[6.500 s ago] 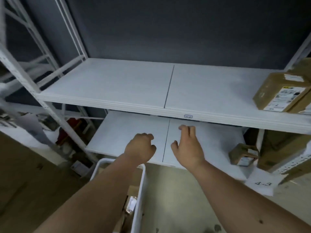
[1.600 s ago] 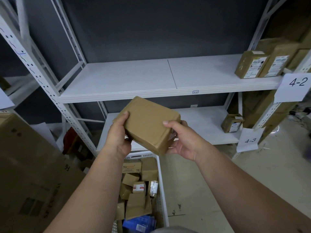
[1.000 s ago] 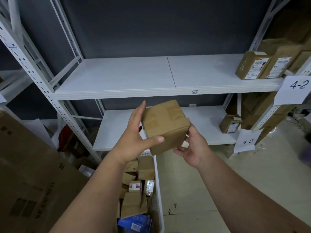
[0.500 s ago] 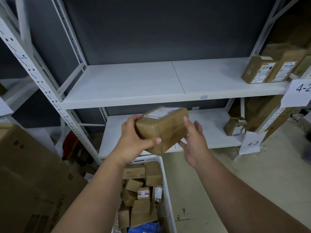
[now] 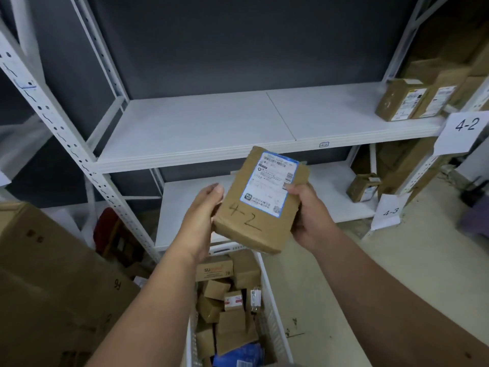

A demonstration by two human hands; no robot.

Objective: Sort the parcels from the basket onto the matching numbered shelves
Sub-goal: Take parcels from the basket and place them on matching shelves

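Note:
I hold a brown parcel (image 5: pixel 251 221) between both hands, its labelled face turned up to me, with "4-2" handwritten below the white shipping label. My left hand (image 5: pixel 201 218) grips its left edge and my right hand (image 5: pixel 309 215) grips its right edge. It hovers over the white basket (image 5: pixel 272 295), which holds several more small parcels. Behind it the upper shelf (image 5: pixel 211 128) carries a "4-2" sign (image 5: pixel 463 131) at its right post. The lower shelf (image 5: pixel 333 197) has a "4-3" sign (image 5: pixel 389 211).
Two labelled boxes (image 5: pixel 402 102) stand at the right end of the upper shelf, and one small box (image 5: pixel 362 186) sits on the lower shelf. A large cardboard carton (image 5: pixel 47 282) fills the left foreground. More brown boxes are stacked beyond the right post.
I have turned the parcel over in my hands, so its label and the handwritten "4-2" now face me. Both hands have shifted to its side edges.

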